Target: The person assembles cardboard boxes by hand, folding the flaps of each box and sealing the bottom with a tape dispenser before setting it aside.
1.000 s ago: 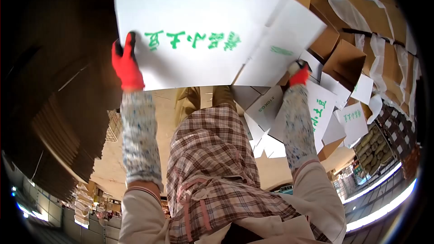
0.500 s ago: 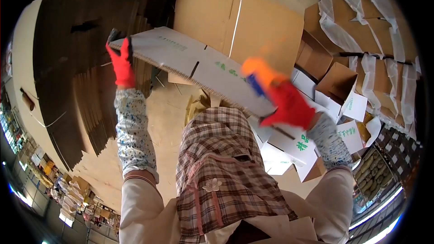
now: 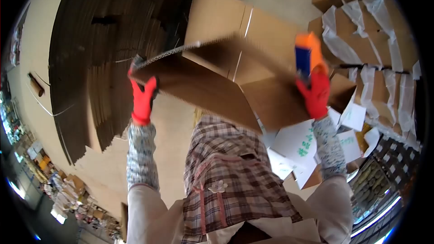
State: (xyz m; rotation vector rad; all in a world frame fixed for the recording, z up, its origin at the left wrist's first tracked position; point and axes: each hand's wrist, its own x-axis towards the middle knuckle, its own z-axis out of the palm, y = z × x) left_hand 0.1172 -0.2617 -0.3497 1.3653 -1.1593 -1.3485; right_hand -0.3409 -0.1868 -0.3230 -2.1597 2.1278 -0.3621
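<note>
A brown cardboard box (image 3: pixel 203 81), blurred by motion and partly opened out, hangs between my two red-gloved hands. My left hand (image 3: pixel 143 95) grips its left end, thumb and fingers on either side of the edge. At the box's right end, my right hand (image 3: pixel 316 91) is wrapped round an orange and blue tool (image 3: pixel 309 54), which stands upright above the fingers. The palm side of this hand is close to the box wall; whether it also grips the wall is hard to tell.
Behind the held box lies a large brown carton (image 3: pixel 217 16). Stacks of flat cardboard (image 3: pixel 74 63) stand at the left. White boxes with green print (image 3: pixel 296 142) lie at the lower right, and brown cartons with clear film (image 3: pixel 361 27) stand at the right.
The flat cardboard has opened into a box shape, showing its brown inside instead of the white printed face. My left hand has moved right and down; my right hand has moved right, with the tool now upright.
</note>
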